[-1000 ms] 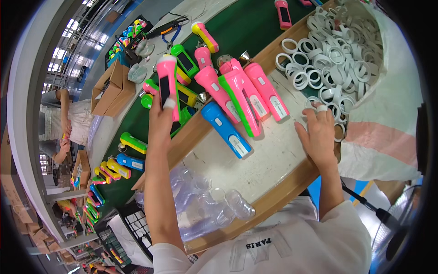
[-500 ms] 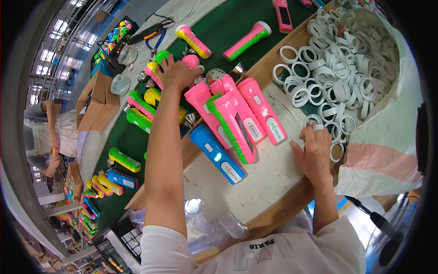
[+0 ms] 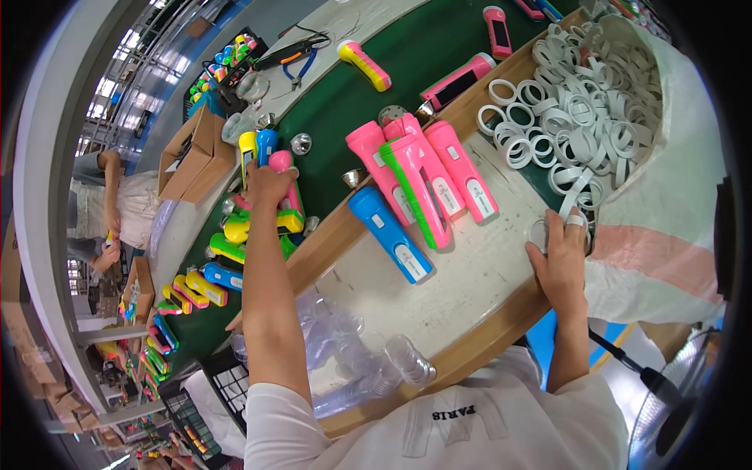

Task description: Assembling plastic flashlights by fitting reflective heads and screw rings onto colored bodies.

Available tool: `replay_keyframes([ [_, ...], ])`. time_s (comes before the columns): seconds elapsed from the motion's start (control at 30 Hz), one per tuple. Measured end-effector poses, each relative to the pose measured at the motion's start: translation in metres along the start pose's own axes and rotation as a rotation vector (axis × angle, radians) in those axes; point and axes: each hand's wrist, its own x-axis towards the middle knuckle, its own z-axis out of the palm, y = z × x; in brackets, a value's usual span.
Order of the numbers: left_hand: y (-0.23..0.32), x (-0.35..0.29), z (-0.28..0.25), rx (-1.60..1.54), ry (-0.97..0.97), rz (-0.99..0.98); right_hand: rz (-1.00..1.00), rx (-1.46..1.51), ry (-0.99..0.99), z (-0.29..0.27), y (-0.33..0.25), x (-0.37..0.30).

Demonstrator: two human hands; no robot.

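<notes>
My left hand [image 3: 268, 186] is bent over a cluster of flashlights on the green belt, its fingertips mostly hidden. Just beyond its fingers stand a yellow flashlight [image 3: 248, 146] and a blue one [image 3: 266, 142]; a pink one [image 3: 291, 194] lies against its right side. My right hand [image 3: 562, 262] rests at the table's right side, fingers apart. Its fingertips touch a white plastic ring [image 3: 576, 193], and a clear round disc [image 3: 538, 233] lies beside the index finger. Between my hands, several pink flashlights [image 3: 464, 168], a green-and-pink one [image 3: 417, 192] and a blue flashlight [image 3: 390, 235] lie on the table.
Many loose white rings [image 3: 580, 110] spill from a white woven sack [image 3: 666, 204] on the right. Stacked clear plastic discs [image 3: 409, 360] lie near my body. A wooden rail [image 3: 329, 227] borders the green belt [image 3: 321, 117]. Pliers [image 3: 299, 66] and a cardboard box [image 3: 196, 157] sit beyond it.
My left hand has moved left and nearer, and the flashlights beside it have shifted with it. A flashlight near the far rail has turned. My right fingertips now touch a white ring.
</notes>
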Motion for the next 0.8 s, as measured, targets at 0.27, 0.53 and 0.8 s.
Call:
replay_keyframes([
  [0.27, -0.094, -0.076, -0.033, -1.073, 0.403, 0.377, -0.298, 0.039, -0.054, -0.003, -0.013, 0.0],
  [0.53, -0.025, -0.196, -0.03, -1.33, -0.29, 0.177, -0.619, 0.548, -0.064, 0.004, -0.128, 0.01],
  [0.8, -0.052, -0.25, -0.008, -0.285, 0.045, 0.617, -0.767, 0.672, -0.227, 0.019, -0.163, 0.012],
])
